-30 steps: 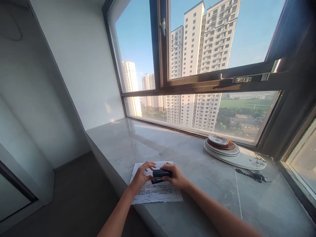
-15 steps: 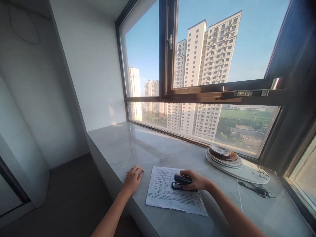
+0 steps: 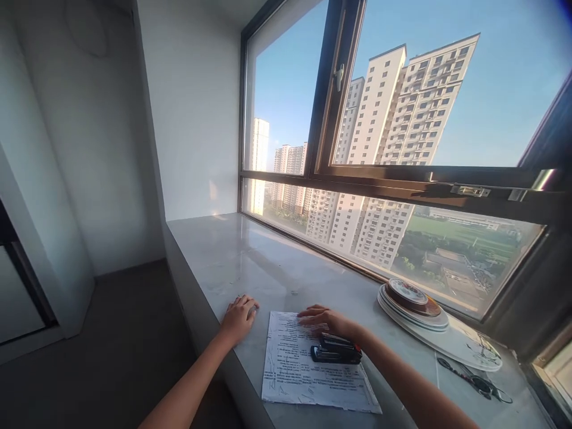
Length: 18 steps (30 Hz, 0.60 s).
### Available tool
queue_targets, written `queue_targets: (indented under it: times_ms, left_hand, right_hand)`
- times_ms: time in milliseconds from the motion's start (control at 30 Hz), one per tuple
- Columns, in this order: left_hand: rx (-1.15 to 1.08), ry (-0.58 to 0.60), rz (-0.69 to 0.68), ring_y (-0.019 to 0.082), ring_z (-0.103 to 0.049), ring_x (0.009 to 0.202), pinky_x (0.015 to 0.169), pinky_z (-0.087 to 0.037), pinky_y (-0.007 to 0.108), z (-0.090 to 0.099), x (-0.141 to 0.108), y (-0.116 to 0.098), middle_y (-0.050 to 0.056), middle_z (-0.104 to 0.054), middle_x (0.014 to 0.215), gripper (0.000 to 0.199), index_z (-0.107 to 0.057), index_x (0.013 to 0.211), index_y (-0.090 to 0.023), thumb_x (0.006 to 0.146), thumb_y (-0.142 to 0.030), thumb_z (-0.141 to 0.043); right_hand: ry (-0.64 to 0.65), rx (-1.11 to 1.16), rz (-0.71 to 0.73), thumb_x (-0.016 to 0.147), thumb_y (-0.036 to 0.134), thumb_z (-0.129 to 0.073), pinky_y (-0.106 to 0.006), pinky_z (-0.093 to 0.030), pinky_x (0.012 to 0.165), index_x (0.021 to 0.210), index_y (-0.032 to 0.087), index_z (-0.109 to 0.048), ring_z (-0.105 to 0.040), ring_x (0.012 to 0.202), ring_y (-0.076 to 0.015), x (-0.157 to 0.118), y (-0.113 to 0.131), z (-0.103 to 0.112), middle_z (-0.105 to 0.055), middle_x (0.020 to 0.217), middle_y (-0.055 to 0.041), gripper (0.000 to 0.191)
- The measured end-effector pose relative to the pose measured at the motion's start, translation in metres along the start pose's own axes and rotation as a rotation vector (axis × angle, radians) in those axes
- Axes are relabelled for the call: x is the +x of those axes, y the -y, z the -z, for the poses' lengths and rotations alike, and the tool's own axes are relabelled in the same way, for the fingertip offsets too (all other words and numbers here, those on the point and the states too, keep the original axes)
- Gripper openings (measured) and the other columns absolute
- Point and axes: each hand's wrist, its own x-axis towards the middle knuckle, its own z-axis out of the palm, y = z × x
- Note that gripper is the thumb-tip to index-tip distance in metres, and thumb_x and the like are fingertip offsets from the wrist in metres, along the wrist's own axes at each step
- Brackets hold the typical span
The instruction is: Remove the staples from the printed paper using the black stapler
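Observation:
A black stapler (image 3: 336, 349) lies on a stack of printed paper (image 3: 290, 369) on the pale stone sill. My right hand (image 3: 328, 320) is off the stapler, just beyond it, with fingers stretched over the paper's upper part; whether they touch the sheet I cannot tell. Left of the paper, my left hand (image 3: 240, 319) rests on the sill with its fingers curled. A small greyish bit shows by its fingertips, too small to name.
Stacked round plates or boards (image 3: 413, 304) lie by the window at right, over a large oval white one (image 3: 473, 348). A dark object with loops (image 3: 478, 384) is nearby. The sill (image 3: 214, 256) ends in a drop on its left side.
My right hand has let go of the stapler and moved up and left over the paper. The stapler stays on the paper. My left hand keeps its place; the view has tilted.

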Motion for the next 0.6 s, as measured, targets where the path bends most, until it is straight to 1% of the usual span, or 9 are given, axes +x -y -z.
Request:
queue_targets:
  times_ms: [67, 100, 167, 267, 333, 400, 467, 533, 600]
  left_hand:
    - [-0.004, -0.004, 0.001, 0.025, -0.058, 0.108, 0.095, -0.04, 0.04, 0.0, 0.0, -0.001, 0.005, -0.066, 0.112, 0.024, -0.068, 0.102, -0.027, 0.09, -0.014, -0.052]
    - [-0.004, -0.004, 0.002, 0.025, -0.057, 0.108, 0.095, -0.041, 0.04, 0.0, 0.0, -0.001, 0.005, -0.066, 0.111, 0.024, -0.068, 0.102, -0.027, 0.089, -0.014, -0.053]
    - [0.001, -0.008, 0.005, 0.025, -0.057, 0.108, 0.095, -0.041, 0.04, 0.0, -0.001, -0.001, 0.005, -0.066, 0.11, 0.023, -0.067, 0.102, -0.027, 0.089, -0.014, -0.053]
    - [-0.001, 0.003, 0.014, 0.026, -0.057, 0.108, 0.095, -0.041, 0.041, 0.001, -0.002, -0.001, 0.005, -0.065, 0.111, 0.022, -0.066, 0.102, -0.027, 0.092, -0.017, -0.05]
    - [-0.009, 0.014, 0.021, 0.026, -0.056, 0.109, 0.096, -0.041, 0.041, 0.002, -0.003, -0.002, 0.005, -0.064, 0.112, 0.021, -0.066, 0.102, -0.027, 0.094, -0.02, -0.047]
    - [-0.011, 0.021, 0.029, 0.025, -0.056, 0.109, 0.096, -0.041, 0.041, 0.003, -0.004, -0.003, 0.005, -0.063, 0.113, 0.021, -0.066, 0.103, -0.027, 0.095, -0.021, -0.047]
    - [-0.007, 0.022, 0.034, 0.025, -0.056, 0.109, 0.096, -0.041, 0.041, 0.004, -0.004, -0.004, 0.005, -0.063, 0.112, 0.02, -0.066, 0.102, -0.027, 0.094, -0.021, -0.048]
    - [-0.003, 0.023, 0.036, 0.025, -0.056, 0.109, 0.096, -0.041, 0.041, 0.005, -0.004, -0.005, 0.005, -0.063, 0.112, 0.02, -0.066, 0.102, -0.027, 0.094, -0.021, -0.049]
    - [0.0, 0.018, 0.037, 0.025, -0.056, 0.109, 0.095, -0.041, 0.041, 0.005, -0.003, -0.005, 0.004, -0.063, 0.112, 0.019, -0.066, 0.102, -0.027, 0.094, -0.02, -0.05]
  right_hand:
    - [0.081, -0.025, -0.003, 0.098, 0.046, -0.054, -0.052, -0.033, 0.115, 0.128, 0.034, -0.069, -0.048, 0.137, -0.0273, -0.004, 0.0, 0.002, -0.061, 0.142, -0.0048, 0.035]
    - [0.084, -0.037, -0.009, 0.099, 0.044, -0.052, -0.052, -0.034, 0.115, 0.127, 0.035, -0.07, -0.047, 0.137, -0.0268, -0.009, -0.002, 0.003, -0.061, 0.142, -0.0044, 0.035]
    - [0.04, -0.046, -0.026, 0.1, 0.043, -0.05, -0.05, -0.037, 0.113, 0.124, 0.033, -0.072, -0.049, 0.135, -0.0262, -0.024, -0.009, 0.007, -0.062, 0.14, -0.005, 0.034]
    - [-0.082, -0.041, -0.08, 0.1, 0.047, -0.049, -0.048, -0.044, 0.106, 0.101, 0.027, -0.078, -0.057, 0.122, -0.027, -0.045, -0.026, 0.013, -0.067, 0.128, -0.0092, 0.036]
    - [-0.147, -0.056, -0.116, 0.1, 0.052, -0.048, -0.047, -0.046, 0.102, 0.095, 0.023, -0.076, -0.061, 0.112, -0.0265, -0.051, -0.037, 0.015, -0.069, 0.118, -0.012, 0.041]
    - [-0.204, -0.115, -0.151, 0.099, 0.055, -0.048, -0.047, -0.045, 0.104, 0.107, 0.022, -0.073, -0.06, 0.111, -0.0269, -0.047, -0.047, 0.016, -0.067, 0.117, -0.0131, 0.043]
    - [-0.247, -0.198, -0.213, 0.099, 0.059, -0.046, -0.05, -0.039, 0.111, 0.129, 0.023, -0.064, -0.054, 0.123, -0.0292, -0.034, -0.055, 0.014, -0.061, 0.13, -0.0142, 0.05]
    - [-0.245, -0.27, -0.305, 0.098, 0.064, -0.04, -0.054, -0.03, 0.118, 0.146, 0.024, -0.05, -0.043, 0.138, -0.032, -0.015, -0.062, 0.01, -0.049, 0.147, -0.015, 0.063]
    - [-0.19, -0.314, -0.393, 0.098, 0.067, -0.034, -0.056, -0.024, 0.121, 0.157, 0.022, -0.034, -0.028, 0.148, -0.0335, 0.005, -0.066, 0.002, -0.032, 0.161, -0.0152, 0.074]
